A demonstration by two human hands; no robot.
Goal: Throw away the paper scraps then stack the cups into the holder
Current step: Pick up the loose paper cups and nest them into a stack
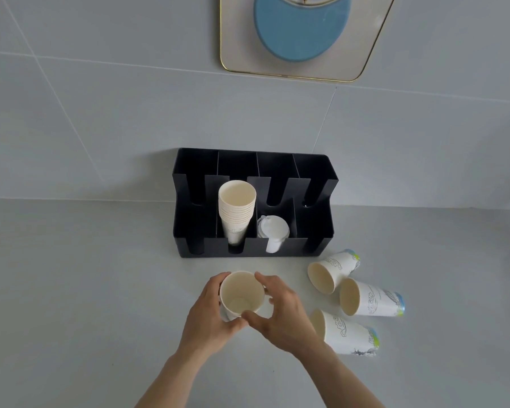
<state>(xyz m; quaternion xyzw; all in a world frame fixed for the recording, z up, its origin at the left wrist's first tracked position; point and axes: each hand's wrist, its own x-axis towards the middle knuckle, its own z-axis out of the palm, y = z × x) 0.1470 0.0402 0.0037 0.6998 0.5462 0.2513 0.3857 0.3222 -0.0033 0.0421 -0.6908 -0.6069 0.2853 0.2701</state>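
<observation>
I hold a white paper cup (241, 293) upright between both hands, just in front of the black cup holder (318, 219). My left hand (208, 313) wraps its left side and my right hand (280, 310) grips its right side and near rim. In the holder's second compartment from the left leans a stack of several nested cups (236, 210). White lids (273, 231) sit in the third compartment. Three printed cups lie on their sides to the right: one (331, 270) nearest the holder, one (371, 297) further right, one (345, 332) closest to me. No paper scraps are visible.
The holder stands on a grey counter (86, 290) against a grey tiled wall (100, 113). A gold-rimmed mirror (301, 36) hangs on the wall above. The holder's outer two compartments hold nothing visible.
</observation>
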